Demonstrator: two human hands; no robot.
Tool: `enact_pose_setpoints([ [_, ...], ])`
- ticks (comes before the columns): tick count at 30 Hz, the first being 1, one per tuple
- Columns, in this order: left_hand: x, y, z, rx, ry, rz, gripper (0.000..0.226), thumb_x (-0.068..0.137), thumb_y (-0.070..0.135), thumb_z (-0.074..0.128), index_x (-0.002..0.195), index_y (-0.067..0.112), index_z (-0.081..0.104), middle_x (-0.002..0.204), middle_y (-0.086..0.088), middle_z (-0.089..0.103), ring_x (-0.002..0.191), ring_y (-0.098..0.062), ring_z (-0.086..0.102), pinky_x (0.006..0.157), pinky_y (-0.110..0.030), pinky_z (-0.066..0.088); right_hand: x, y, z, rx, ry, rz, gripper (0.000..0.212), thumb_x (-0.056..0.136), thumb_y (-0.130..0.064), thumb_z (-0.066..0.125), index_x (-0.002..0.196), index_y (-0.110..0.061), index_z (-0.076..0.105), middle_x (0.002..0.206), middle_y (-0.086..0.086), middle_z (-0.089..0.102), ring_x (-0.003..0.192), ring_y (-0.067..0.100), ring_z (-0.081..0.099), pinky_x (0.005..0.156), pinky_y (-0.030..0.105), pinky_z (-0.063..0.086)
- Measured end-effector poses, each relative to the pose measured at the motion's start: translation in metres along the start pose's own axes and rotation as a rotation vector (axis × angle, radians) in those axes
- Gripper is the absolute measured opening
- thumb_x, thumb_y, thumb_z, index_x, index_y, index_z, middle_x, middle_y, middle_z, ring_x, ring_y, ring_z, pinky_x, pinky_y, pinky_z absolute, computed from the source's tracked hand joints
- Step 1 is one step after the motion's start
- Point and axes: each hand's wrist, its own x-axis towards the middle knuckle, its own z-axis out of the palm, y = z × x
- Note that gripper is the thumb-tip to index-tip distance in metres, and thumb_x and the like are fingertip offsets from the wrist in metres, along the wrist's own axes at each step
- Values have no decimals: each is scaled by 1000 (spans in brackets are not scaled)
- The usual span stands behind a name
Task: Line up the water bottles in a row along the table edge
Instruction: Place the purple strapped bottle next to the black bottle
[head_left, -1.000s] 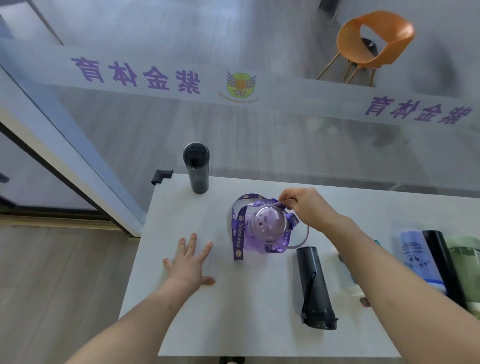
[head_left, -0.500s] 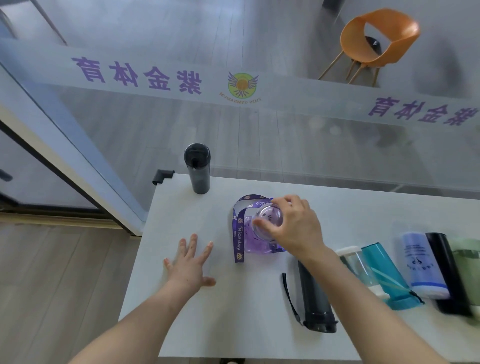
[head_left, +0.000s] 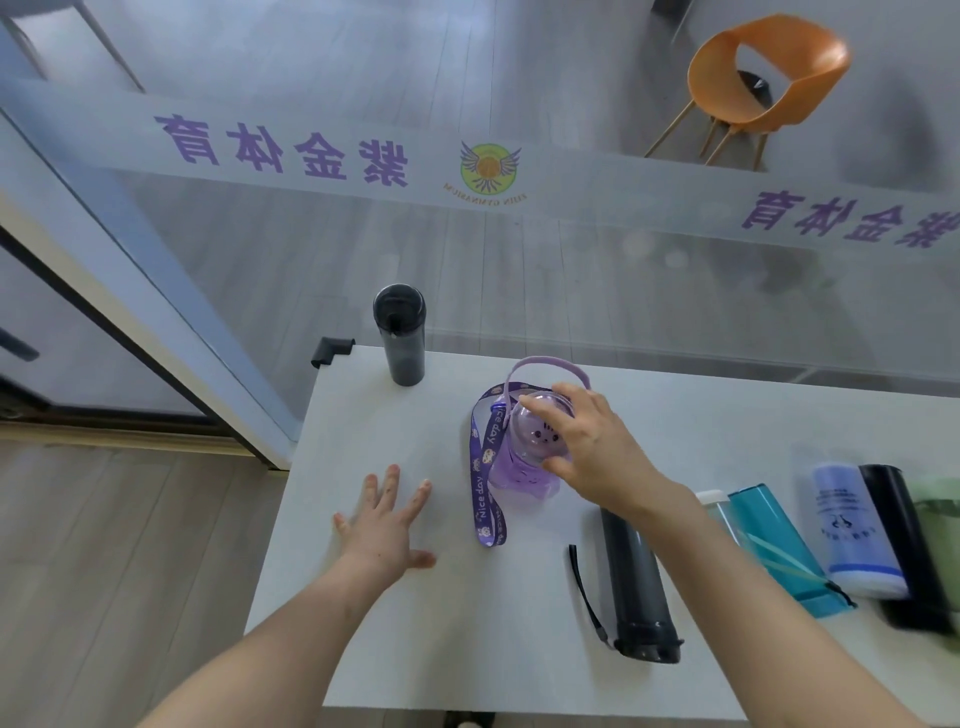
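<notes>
A purple bottle (head_left: 522, 457) with a "Nice day" strap (head_left: 480, 499) stands mid-table, its handle loop raised behind it. My right hand (head_left: 592, 452) grips its lid from above. My left hand (head_left: 384, 525) rests flat on the white table (head_left: 395, 649), fingers spread, holding nothing. A black bottle (head_left: 400, 335) stands upright at the far left edge. A dark grey bottle (head_left: 636, 582) lies on its side near my right forearm. Further right lie a teal bottle (head_left: 779, 545), a pale blue bottle (head_left: 852, 530), another black bottle (head_left: 909, 545) and a green one (head_left: 943, 506).
A glass wall with purple lettering runs right behind the table's far edge. A black corner guard (head_left: 330, 351) caps the far left corner. An orange chair (head_left: 763, 83) stands beyond the glass. Wooden floor lies to the left.
My right hand moved from the bottle's handle onto its lid and closed around it. The handle loop now stands up behind the bottle. My left hand stayed flat.
</notes>
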Motion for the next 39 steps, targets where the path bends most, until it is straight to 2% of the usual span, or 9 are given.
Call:
enact_pose_setpoints([
  [2,-2,2,-3,14,6,-4,110,82,69,69,158,51,-9,167,2,-29,155,-29,-21,114,-70,22,-6,-4,7,23,56,19,87,80,-26,77,155,-34,33,155,5,35,133,28,38,106,44,46],
  [5,-1,5,-7,73,26,-20,111,79,69,72,158,52,-5,169,0,-22,155,-30,-16,109,-71,29,-10,-12,20,73,78,80,100,76,-32,86,158,-25,28,161,8,28,141,31,32,108,43,46],
  [8,7,5,-12,67,-18,-16,122,74,65,80,155,56,-11,165,2,-32,153,-30,-24,106,-78,26,-10,-14,35,70,130,72,106,73,-19,90,158,-20,27,163,11,24,145,35,29,109,46,46],
  [12,13,5,-14,5,-74,-11,126,74,56,85,153,58,-14,162,5,-38,151,-31,-31,104,-84,22,0,-5,44,126,179,27,105,72,-7,88,158,-20,29,164,10,24,148,33,28,106,42,45],
  [16,12,6,-14,-10,-80,-13,126,74,54,85,153,60,-13,163,6,-38,151,-30,-32,104,-84,22,31,-4,42,170,203,16,104,69,-2,90,155,-20,35,162,9,29,145,35,33,103,46,50],
  [23,12,6,-16,-28,-90,-19,125,75,52,86,151,62,-12,161,8,-39,151,-29,-32,104,-83,21,75,-1,42,185,208,26,102,72,-2,88,156,-24,33,164,8,27,149,33,28,110,45,41],
  [39,11,6,-21,-34,-109,-10,125,76,50,85,151,62,-14,161,8,-40,150,-29,-32,104,-83,19,109,7,36,181,204,18,101,72,-3,88,155,-26,34,164,6,26,149,33,27,107,50,46],
])
